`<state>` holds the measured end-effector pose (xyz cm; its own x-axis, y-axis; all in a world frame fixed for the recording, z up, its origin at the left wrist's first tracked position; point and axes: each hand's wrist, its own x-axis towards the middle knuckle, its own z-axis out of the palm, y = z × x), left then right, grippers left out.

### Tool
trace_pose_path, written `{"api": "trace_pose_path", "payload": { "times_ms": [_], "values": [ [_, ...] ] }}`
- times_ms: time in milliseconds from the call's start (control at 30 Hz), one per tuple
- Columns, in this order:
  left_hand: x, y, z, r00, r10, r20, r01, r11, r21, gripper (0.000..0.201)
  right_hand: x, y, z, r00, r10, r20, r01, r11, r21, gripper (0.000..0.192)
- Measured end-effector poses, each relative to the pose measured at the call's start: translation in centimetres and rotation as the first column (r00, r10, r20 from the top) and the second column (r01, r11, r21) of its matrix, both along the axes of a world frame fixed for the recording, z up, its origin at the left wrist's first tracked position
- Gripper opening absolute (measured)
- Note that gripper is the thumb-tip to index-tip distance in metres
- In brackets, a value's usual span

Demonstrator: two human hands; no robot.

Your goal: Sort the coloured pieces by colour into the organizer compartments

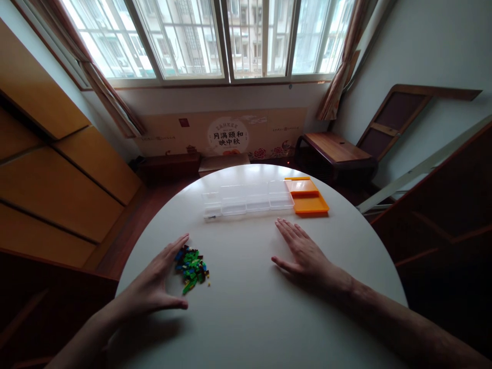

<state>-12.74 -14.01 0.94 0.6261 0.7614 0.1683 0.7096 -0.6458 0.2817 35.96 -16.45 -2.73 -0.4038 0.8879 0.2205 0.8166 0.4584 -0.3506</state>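
A small heap of toy building bricks (pixel 195 267), mostly green with some blue, dark and yellow pieces, lies on the left of the white round table (pixel 246 302). My left hand (pixel 156 284) curves around the heap's left side, thumb and fingers apart, holding nothing. My right hand (pixel 302 252) rests open on the right half of the table, fingers stretched forward and thumb out. Beyond its fingertips are a row of clear plastic trays (pixel 246 205) and an orange tray (pixel 311 204) with a raised back section.
The table's far edge curves near a wooden bench (pixel 336 148) and a printed cardboard panel (pixel 269 130) under the window. Wooden cabinets (pixel 49 189) stand at left. A dark wooden piece of furniture (pixel 442 225) is close on the right.
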Motion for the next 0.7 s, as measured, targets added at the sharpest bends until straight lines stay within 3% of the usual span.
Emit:
{"api": "trace_pose_path", "payload": {
  "times_ms": [100, 300, 700],
  "values": [
    [0.0, -0.3, -1.0, 0.999, 0.002, -0.045, -0.003, 1.0, -0.012, 0.146, -0.1, -0.1, -0.1, 1.0, 0.001, 0.002, -0.001, 1.0, 0.002, 0.102],
    [3.6, 0.4, -1.9, 0.997, 0.003, -0.076, -0.001, 1.0, 0.026, 0.129, -0.4, -0.2, 0.3, 1.0, -0.01, 0.009, 0.01, 1.0, -0.022, 0.098],
    [13.1, 2.5, -0.9, 0.996, -0.072, -0.052, 0.071, 0.997, -0.024, 0.089, -0.2, 0.1, 0.5, 0.999, -0.036, 0.017, 0.037, 0.998, -0.047, 0.091]
  ]
}}
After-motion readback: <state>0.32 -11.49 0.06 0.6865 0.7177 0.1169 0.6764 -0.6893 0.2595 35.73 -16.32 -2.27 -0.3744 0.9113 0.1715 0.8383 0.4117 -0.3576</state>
